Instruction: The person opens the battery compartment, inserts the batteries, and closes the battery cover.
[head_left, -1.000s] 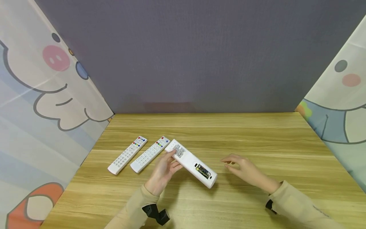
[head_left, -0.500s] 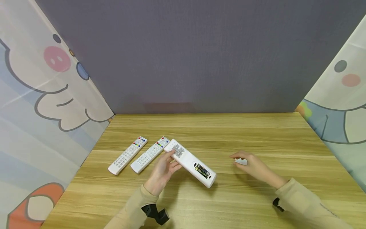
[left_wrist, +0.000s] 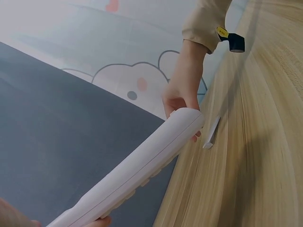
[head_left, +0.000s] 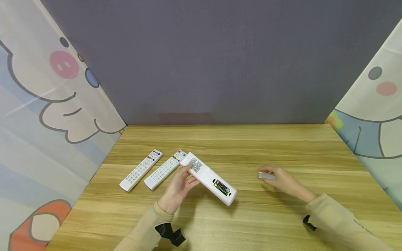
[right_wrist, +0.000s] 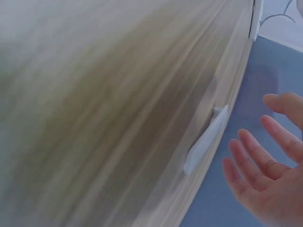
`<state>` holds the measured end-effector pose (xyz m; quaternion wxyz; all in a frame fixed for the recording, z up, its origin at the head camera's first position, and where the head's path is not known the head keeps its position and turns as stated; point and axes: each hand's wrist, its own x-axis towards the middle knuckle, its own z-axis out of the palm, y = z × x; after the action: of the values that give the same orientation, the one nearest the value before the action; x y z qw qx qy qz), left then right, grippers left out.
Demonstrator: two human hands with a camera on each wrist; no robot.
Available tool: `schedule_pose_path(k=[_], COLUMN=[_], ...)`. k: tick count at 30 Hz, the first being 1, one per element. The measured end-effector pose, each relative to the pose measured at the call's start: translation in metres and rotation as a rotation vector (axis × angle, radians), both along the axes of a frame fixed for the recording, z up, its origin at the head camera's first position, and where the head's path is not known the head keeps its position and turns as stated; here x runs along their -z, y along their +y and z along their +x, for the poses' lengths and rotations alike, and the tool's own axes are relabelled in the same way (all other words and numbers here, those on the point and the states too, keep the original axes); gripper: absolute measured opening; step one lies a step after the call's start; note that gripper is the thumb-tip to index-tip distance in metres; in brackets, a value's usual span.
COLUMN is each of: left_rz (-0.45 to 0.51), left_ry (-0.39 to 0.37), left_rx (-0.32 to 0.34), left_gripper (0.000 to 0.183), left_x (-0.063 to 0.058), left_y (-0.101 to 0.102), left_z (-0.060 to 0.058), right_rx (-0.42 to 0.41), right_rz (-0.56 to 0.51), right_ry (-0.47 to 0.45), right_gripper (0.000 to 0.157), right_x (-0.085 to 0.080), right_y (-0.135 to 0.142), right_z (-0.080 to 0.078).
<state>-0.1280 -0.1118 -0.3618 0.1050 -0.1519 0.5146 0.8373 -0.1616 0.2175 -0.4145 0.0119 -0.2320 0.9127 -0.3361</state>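
Observation:
My left hand (head_left: 178, 190) grips a white remote control (head_left: 207, 176) by one end, back side up and tilted above the table. Its battery compartment is uncovered, and batteries (head_left: 221, 187) with dark and gold wrapping lie inside. In the left wrist view the remote (left_wrist: 137, 165) shows edge-on, its buttons facing down. My right hand (head_left: 287, 181) hovers with spread, relaxed fingers over a small white battery cover (head_left: 267, 175). The right wrist view shows that cover (right_wrist: 206, 142) lying on the wood, with the fingertips (right_wrist: 244, 137) apart from it.
Two more white remotes lie button side up at the left: one remote (head_left: 141, 170) further out, another remote (head_left: 164, 169) beside the held one. A grey panel (head_left: 220, 62) stands along the wooden table's (head_left: 238, 139) back edge. Cartoon-printed curtains (head_left: 72, 115) hang at both sides.
My right hand has moved right, away from the held remote. The battery cover, earlier hidden by that hand, now shows beneath its fingers. The left hand and its remote have barely moved.

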Motion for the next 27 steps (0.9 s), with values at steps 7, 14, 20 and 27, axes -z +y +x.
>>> schedule_pose_path(k=[7,14,20,27], left_rz=[0.022,0.025,0.021,0.020], left_ry=[0.008,0.011,0.014,0.011], left_rx=[-0.003,-0.003,0.006,0.014], left_gripper=[0.033,0.034,0.033,0.035], left_x=[-0.0004,-0.0007,-0.0012,-0.0015], left_y=[-0.0003,-0.0007,-0.0008,-0.0015], left_z=[-0.0003,0.0003,0.0002,0.0004], right_rx=[-0.017,-0.027,-0.025,-0.026], right_rz=[0.009,0.010,0.008,0.048], right_ry=[-0.051,-0.075,-0.116,-0.105], right_gripper=[0.031,0.032,0.032,0.033], right_x=[0.0031,0.0051,0.0068,0.0085], right_y=[0.0036,0.0048,0.0047,0.0036], right_z=[-0.0040,-0.0064,-0.0076,-0.0092])
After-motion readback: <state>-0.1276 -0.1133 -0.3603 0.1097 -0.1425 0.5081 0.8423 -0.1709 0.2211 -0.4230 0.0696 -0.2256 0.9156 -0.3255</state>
